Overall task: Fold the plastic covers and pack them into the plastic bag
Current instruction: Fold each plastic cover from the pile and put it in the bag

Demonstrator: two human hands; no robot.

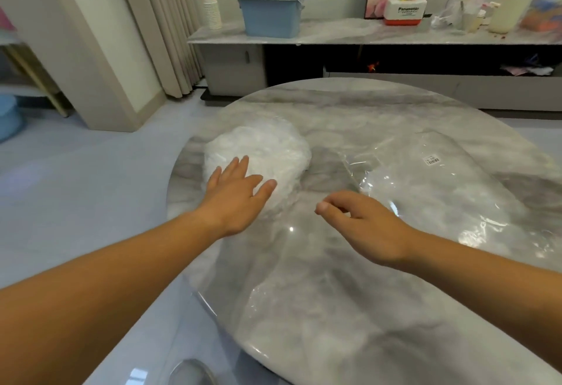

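Lying centre-left, crinkled white plastic covers [267, 146] are overlapped by the flat, spread left hand [234, 194]. The right hand [365, 226] is held loosely curled, empty, beside the glossy clear plastic bag [435, 190].

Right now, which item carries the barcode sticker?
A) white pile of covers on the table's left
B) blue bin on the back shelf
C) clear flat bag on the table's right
C: the barcode sticker sits on the clear plastic bag lying flat on the right side of the table; the white pile of covers shows no label.
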